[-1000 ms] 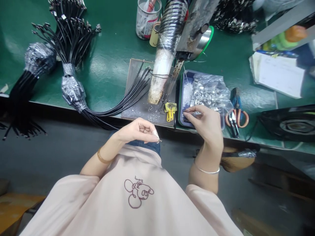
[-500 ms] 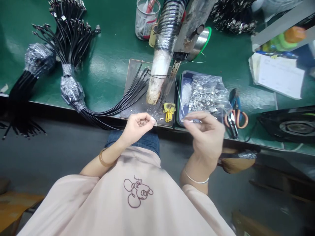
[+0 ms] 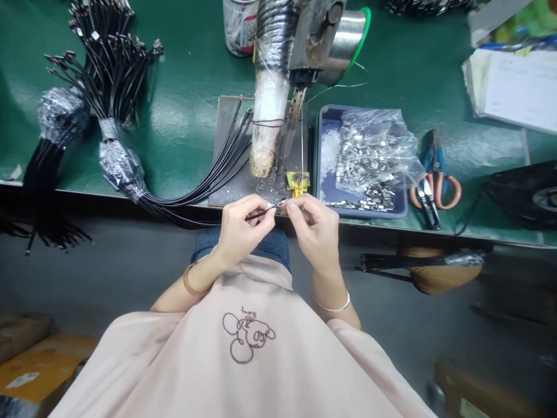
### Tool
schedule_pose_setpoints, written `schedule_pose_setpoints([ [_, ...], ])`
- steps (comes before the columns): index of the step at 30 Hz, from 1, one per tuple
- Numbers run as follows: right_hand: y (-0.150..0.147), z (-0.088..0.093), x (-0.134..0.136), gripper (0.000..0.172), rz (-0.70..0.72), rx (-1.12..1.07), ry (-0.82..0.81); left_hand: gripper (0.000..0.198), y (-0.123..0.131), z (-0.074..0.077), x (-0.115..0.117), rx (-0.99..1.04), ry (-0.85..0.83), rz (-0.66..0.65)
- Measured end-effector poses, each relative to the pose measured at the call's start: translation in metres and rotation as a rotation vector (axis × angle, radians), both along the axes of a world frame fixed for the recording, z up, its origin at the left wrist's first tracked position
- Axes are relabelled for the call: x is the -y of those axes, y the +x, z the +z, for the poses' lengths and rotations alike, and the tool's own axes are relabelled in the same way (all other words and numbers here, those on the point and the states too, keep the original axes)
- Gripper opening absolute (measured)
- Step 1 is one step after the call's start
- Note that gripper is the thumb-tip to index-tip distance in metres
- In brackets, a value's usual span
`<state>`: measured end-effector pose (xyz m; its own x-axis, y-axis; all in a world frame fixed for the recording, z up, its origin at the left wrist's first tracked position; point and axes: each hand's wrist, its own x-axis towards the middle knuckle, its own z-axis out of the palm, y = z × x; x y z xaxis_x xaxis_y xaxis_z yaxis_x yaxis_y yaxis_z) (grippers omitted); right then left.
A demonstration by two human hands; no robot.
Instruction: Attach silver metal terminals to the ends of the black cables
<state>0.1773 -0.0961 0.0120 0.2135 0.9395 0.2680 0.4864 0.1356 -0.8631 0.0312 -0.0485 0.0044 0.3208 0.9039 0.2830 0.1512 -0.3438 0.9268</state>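
Note:
My left hand [image 3: 243, 223] is closed in a pinch around a black cable [image 3: 257, 215], whose stripped tip points to the right. From the other side my right hand [image 3: 317, 227] pinches a tiny metal connector [image 3: 282, 202] at that tip; the fingers partly hide it, and I cannot tell whether the two are joined. Just behind the hands is a yellow clip [image 3: 297, 181] on a dark board [image 3: 226, 133]. More black cables [image 3: 195, 200] run from a wrapped bundle onto the board. Right of it a blue tray [image 3: 405, 210] holds a plastic bag of metal connectors [image 3: 365, 151] and loose ones.
A wrapped tube [image 3: 266, 104] hangs over the board, beside a metal bracket and a solder spool [image 3: 346, 43]. Pliers [image 3: 430, 157] and orange-handled cutters [image 3: 426, 200] lie right of the tray. Cable bundles [image 3: 108, 87] lie at left. Papers [image 3: 517, 87] are at far right.
My right hand has moved left from the tray's front edge to meet my left hand, and now pinches a connector at the cable tip. The view has shifted slightly.

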Motion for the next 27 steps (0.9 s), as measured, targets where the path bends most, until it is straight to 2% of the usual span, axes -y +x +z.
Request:
schedule_pose_setpoints([
  [4, 0.0, 0.002, 0.001, 0.022, 0.008, 0.056, -0.011, 0.02, -0.001, 0.0, 0.001, -0.043, 0.086, 0.001],
  [9, -0.003, 0.001, 0.003, 0.023, 0.0, 0.263, 0.059, 0.021, -0.001, 0.0, 0.002, -0.076, 0.134, -0.009],
  [12, -0.005, -0.002, 0.002, 0.024, -0.017, 0.383, 0.146, 0.021, -0.002, 0.0, 0.002, -0.068, 0.102, -0.017],
  [15, -0.006, -0.004, 0.002, 0.028, -0.035, 0.439, 0.17, 0.021, -0.003, 0.001, 0.001, -0.035, -0.025, -0.057],
  [17, -0.005, -0.002, 0.002, 0.029, -0.087, 0.413, 0.15, 0.02, -0.004, 0.003, 0.0, 0.011, -0.177, -0.116],
  [19, -0.004, 0.001, 0.003, 0.024, -0.146, 0.328, 0.125, 0.02, -0.006, 0.005, -0.001, 0.081, -0.317, -0.181],
  [21, 0.0, 0.004, 0.003, 0.019, -0.142, 0.21, 0.076, 0.02, -0.009, 0.006, -0.002, 0.141, -0.379, -0.226],
  [23, 0.003, 0.007, 0.001, 0.025, -0.058, 0.082, -0.018, 0.019, -0.011, 0.007, -0.003, 0.139, -0.335, -0.227],
  [27, 0.008, 0.008, -0.002, 0.042, 0.097, -0.078, -0.218, 0.015, -0.014, 0.006, -0.002, -0.001, -0.021, -0.182],
])
